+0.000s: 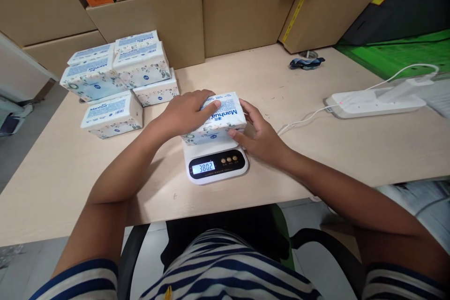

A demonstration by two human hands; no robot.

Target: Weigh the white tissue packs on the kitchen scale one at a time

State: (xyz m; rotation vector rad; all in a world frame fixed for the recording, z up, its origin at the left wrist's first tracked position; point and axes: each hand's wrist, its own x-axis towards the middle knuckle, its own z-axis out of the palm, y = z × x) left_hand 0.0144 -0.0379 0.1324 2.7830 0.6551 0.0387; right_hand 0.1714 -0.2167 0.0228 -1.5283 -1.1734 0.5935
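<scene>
A white and blue tissue pack point(225, 115) with a floral band rests on a white digital scale point(217, 179). Its lit display reads about 380.2. My left hand point(191, 110) wraps over the pack's left side, thumb lying on the top. On the opposite side, my right hand point(260, 136) grips the pack's right end, with the thumb at its front lower corner and fingers behind. The scale's platform is mostly hidden under the pack.
Several matching tissue packs point(94, 75) are stacked at the left back. Cardboard boxes point(242, 14) line the rear edge. To the right lie a white power strip point(376, 105) with cables and a small dark blue item point(306, 63). The table's point(168, 197) front edge is near my body.
</scene>
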